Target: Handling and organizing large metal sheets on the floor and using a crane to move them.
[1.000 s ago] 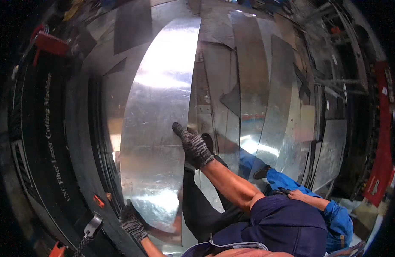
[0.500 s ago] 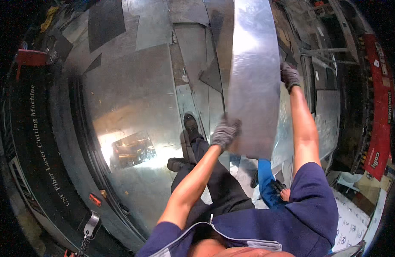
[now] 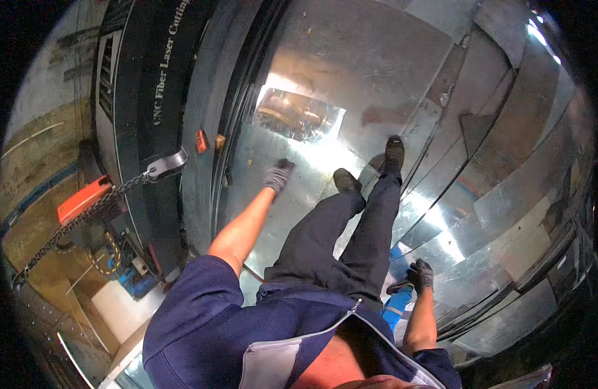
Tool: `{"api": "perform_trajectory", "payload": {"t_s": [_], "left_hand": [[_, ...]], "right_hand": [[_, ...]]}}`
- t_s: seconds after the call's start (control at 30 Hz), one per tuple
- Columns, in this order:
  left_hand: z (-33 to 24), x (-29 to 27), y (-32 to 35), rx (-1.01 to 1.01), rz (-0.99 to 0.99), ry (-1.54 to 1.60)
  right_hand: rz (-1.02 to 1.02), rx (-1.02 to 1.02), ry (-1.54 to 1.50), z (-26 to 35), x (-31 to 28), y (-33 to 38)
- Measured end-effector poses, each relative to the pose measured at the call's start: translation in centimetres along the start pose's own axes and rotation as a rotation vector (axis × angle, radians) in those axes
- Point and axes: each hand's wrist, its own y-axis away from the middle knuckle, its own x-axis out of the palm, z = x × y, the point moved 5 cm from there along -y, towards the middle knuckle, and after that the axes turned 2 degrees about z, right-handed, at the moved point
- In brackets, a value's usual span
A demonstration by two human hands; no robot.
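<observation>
My left hand [image 3: 279,176], in a grey glove, hangs over the metal sheet floor to the left of my legs. It holds nothing visible, and its fingers look loosely bent, slightly blurred. On the right, my gloved right hand [image 3: 421,275] is beside my thigh with the fingers partly apart and no object in it. Flat grey metal sheets [image 3: 376,71] lie under my dark shoes [image 3: 394,152]. Close behind my right hand, part of another person in blue clothing [image 3: 395,308] shows, mostly hidden by my arm and body.
A long dark machine beam [image 3: 163,91] runs along the left side. A metal hook [image 3: 167,165] hangs there on a chain [image 3: 85,209], near an orange box [image 3: 83,200]. A small orange item [image 3: 200,141] lies on the beam's edge. Overlapping sheets [image 3: 519,201] spread to the right.
The long shiny metal sheet that both hands gripped is out of them. My view has turned left, my left hand has swung out to the left and my right hand has dropped.
</observation>
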Motion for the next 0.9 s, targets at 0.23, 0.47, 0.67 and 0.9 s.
{"api": "perform_trajectory", "payload": {"t_s": [0.23, 0.47, 0.67, 0.9], "left_hand": [[1.5, 7.0, 0.3, -0.367, 0.278, 0.657], [-6.8, 22.0, 1.4, -0.857, 0.266, 1.186], [-5.9, 29.0, 2.5, -1.027, 0.258, 1.25], [-5.9, 33.1, -0.1, -0.767, 0.01, 1.191]], "right_hand": [[-0.096, -0.164, 0.278, 22.3, -5.9, -8.0], [-0.062, -0.334, 0.796, 42.7, 8.6, -19.2], [0.059, -0.562, 1.268, 49.2, 22.1, -27.4], [0.277, -0.486, 1.325, 49.5, 24.2, -30.9]]}}
